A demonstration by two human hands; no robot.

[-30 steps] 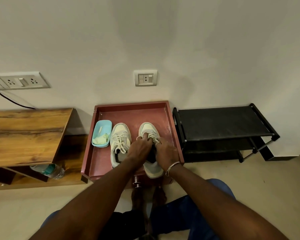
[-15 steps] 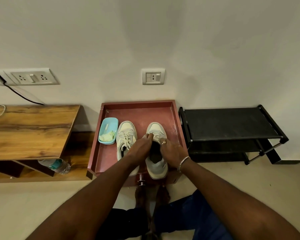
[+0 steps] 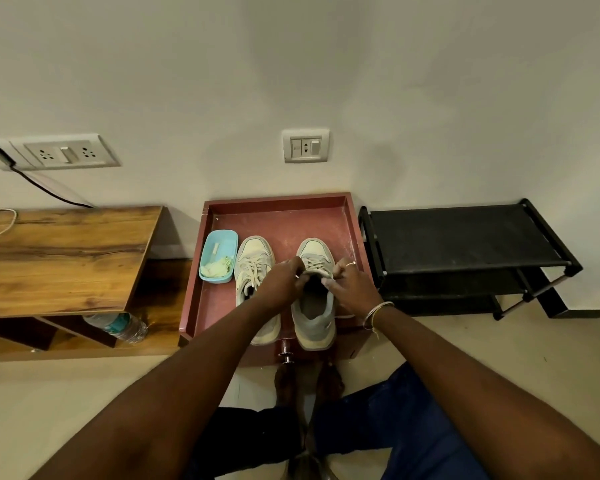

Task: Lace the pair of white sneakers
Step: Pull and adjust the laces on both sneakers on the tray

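- The right sneaker [image 3: 315, 323] is sitting in a reddish tray [image 3: 278, 220], toe pointing at the wall and heel reaching the near edge; its off-white upper is showing a dark opening and a pale grey lining.
- Its laces [image 3: 315, 264] are crossing over the tongue up to the collar.
- The left sneaker [image 3: 253, 258] is lying just beside it in the same tray, laces loosely threaded and its heel part hidden under the forearm.
- The left hand [image 3: 281, 284] is curling its fingers and pinching the laces at the left of the collar.
- The right hand [image 3: 352, 285], wearing a ring [image 3: 350, 263] and a bangle [image 3: 378, 310], is pinching them at the right of the collar.
- A blue container [image 3: 215, 278] is resting near the left sneaker's toe.
- A black rack [image 3: 465, 237] is standing just right of the tray.
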